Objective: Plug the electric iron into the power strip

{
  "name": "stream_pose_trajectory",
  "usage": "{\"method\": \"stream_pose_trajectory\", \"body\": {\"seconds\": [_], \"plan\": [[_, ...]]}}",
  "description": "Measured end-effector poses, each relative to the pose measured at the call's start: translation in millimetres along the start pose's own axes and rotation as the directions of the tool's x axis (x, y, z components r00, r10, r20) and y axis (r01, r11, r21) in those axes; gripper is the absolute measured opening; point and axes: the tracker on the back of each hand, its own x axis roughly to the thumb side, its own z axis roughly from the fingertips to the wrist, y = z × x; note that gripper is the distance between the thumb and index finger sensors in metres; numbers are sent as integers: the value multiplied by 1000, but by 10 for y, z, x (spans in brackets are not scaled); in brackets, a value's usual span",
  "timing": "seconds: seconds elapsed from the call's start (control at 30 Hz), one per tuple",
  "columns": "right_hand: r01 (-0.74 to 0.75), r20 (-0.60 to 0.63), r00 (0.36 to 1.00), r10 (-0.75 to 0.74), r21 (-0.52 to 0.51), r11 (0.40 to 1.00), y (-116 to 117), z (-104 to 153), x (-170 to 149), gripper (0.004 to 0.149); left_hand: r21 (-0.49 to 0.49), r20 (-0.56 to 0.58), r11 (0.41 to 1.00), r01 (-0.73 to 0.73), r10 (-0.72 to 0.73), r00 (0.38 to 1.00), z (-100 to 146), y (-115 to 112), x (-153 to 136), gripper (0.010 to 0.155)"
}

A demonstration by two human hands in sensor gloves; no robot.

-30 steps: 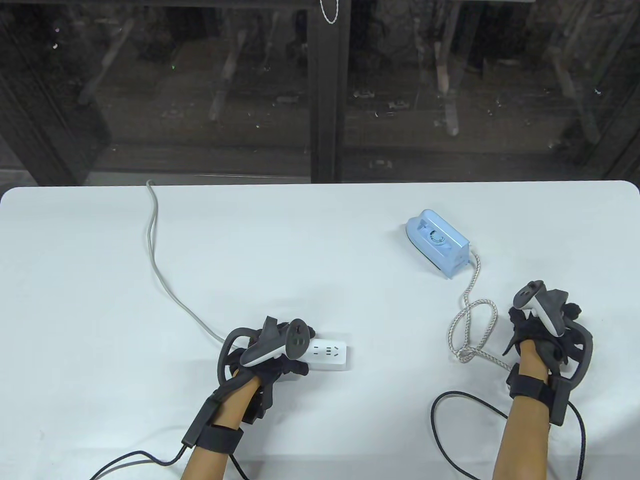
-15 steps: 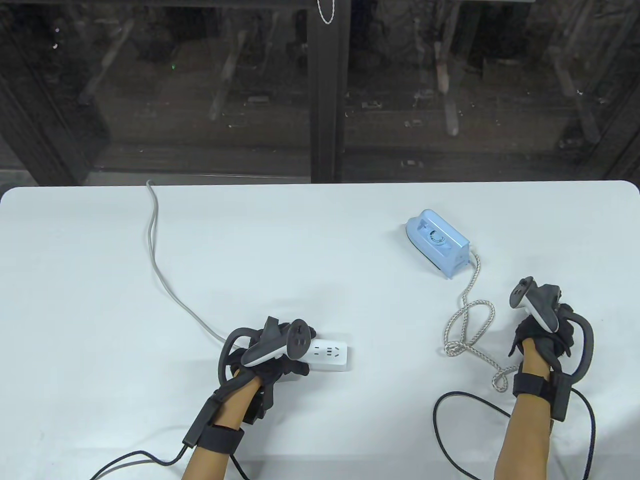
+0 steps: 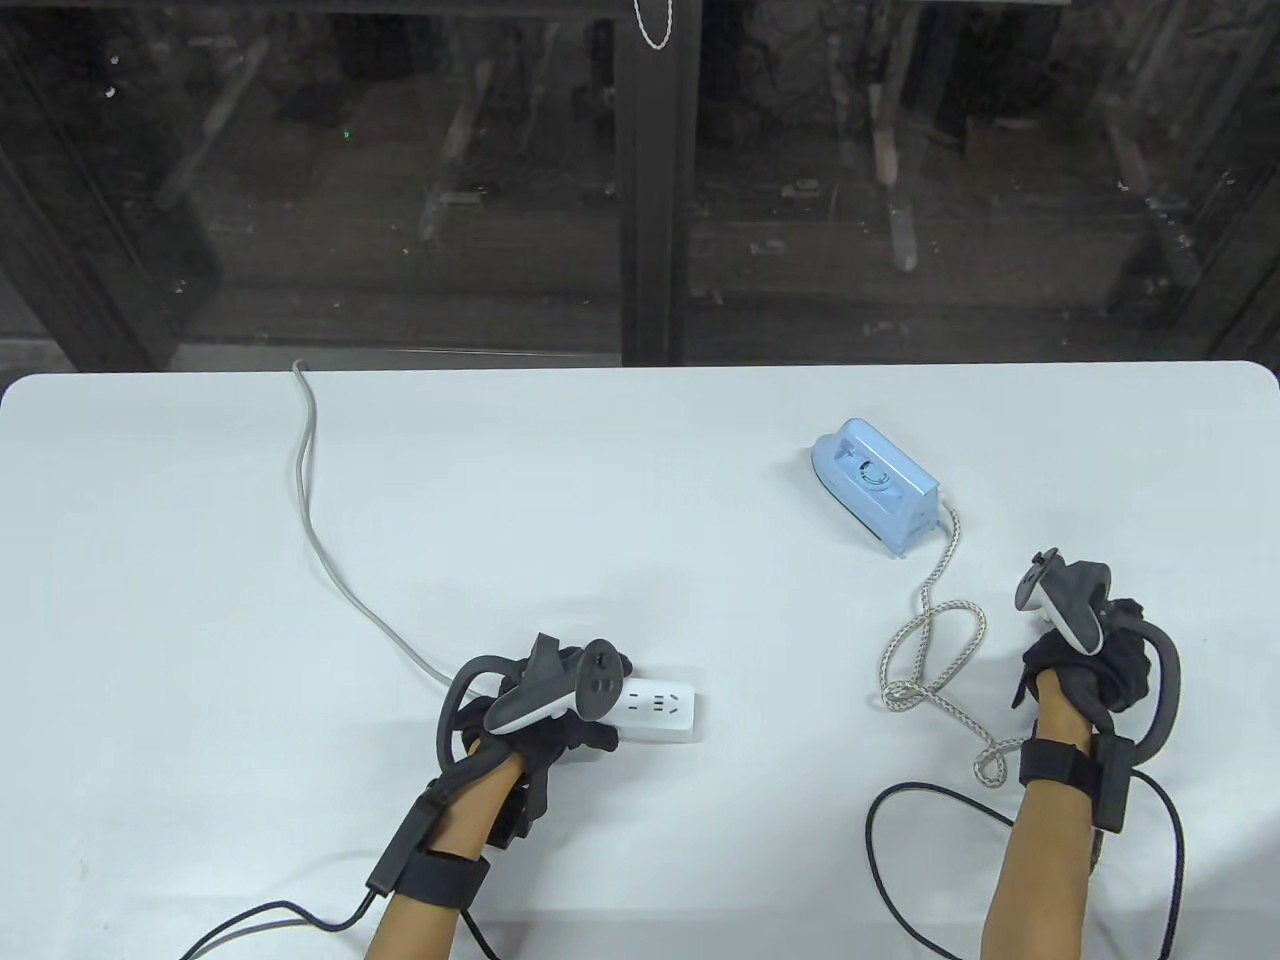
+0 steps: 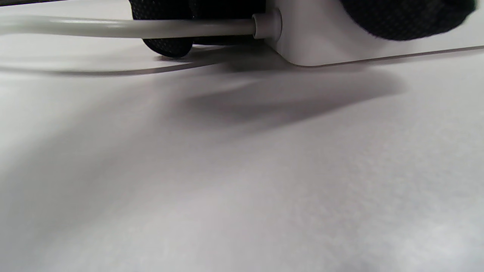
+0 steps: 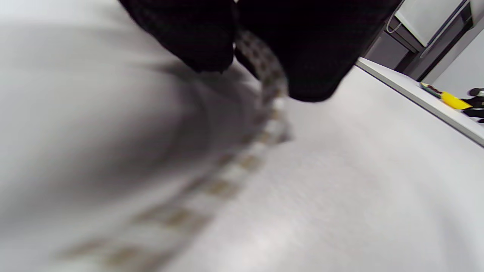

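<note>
The white power strip (image 3: 662, 708) lies on the table near the front, sockets up. My left hand (image 3: 545, 715) grips its left end; in the left wrist view my fingers (image 4: 166, 45) press on the strip (image 4: 321, 45) beside its grey cable (image 4: 132, 27). The light blue iron (image 3: 875, 485) stands at the right. Its braided cord (image 3: 935, 640) loops toward my right hand (image 3: 1085, 665). In the right wrist view my fingers (image 5: 196, 34) are closed around the cord (image 5: 264, 71). The plug is hidden.
The strip's grey cable (image 3: 320, 520) runs to the far left table edge (image 3: 300, 368). Black glove cables (image 3: 900, 850) curl near the front edge beside my right forearm. A dark window stands behind the table.
My right hand has moved slightly away and turned, drawing the cord's end with it. The cord loop has slid left and a bend now trails by my wrist. The left hand has not moved.
</note>
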Motion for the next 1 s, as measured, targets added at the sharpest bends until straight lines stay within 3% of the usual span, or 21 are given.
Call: {"method": "stream_pose_trajectory", "body": {"seconds": [0.03,0.1,0.2,0.3,0.37,0.4,0.43,0.53,0.6,0.77,0.87,1.0], "plan": [[36,9,999,-36,-16,999,-61,36,-5,65,0,0,1000,0,0,1000,0,0,1,78],[157,67,986,-152,-74,985,-214,140,-13,56,1,-2,1000,1,-1,1000,3,-1,3,78],[278,290,928,-233,-126,952,-447,331,56,43,3,-2,1000,0,0,1000,6,-4,5,78],[380,494,815,-303,-60,923,-661,599,177,47,2,-3,1000,-5,5,1000,4,-8,4,78],[436,624,691,-365,44,899,-767,820,282,61,1,-3,1000,-10,10,1000,4,-10,2,78],[447,689,597,-412,141,884,-803,944,368,69,2,-3,1000,-11,11,1000,5,-12,3,78],[433,715,556,-423,185,882,-811,1023,437,74,2,-4,1000,-13,13,1000,6,-13,2,78],[435,818,452,-355,146,889,-783,1353,706,59,2,-6,1000,-19,19,1000,7,-16,1,78],[436,867,372,-332,153,887,-708,1569,895,57,1,-5,1000,-25,25,1000,6,-17,-3,78],[363,940,269,-210,103,926,-448,1973,1232,56,2,-5,1000,-27,27,1000,8,-19,-7,78],[355,952,228,-204,114,928,-283,2107,1350,56,4,-5,1000,-27,27,1000,8,-20,-9,78],[337,958,248,-145,56,940,-166,2200,1437,56,5,-9,1000,-27,27,1000,9,-22,-8,78]]}}
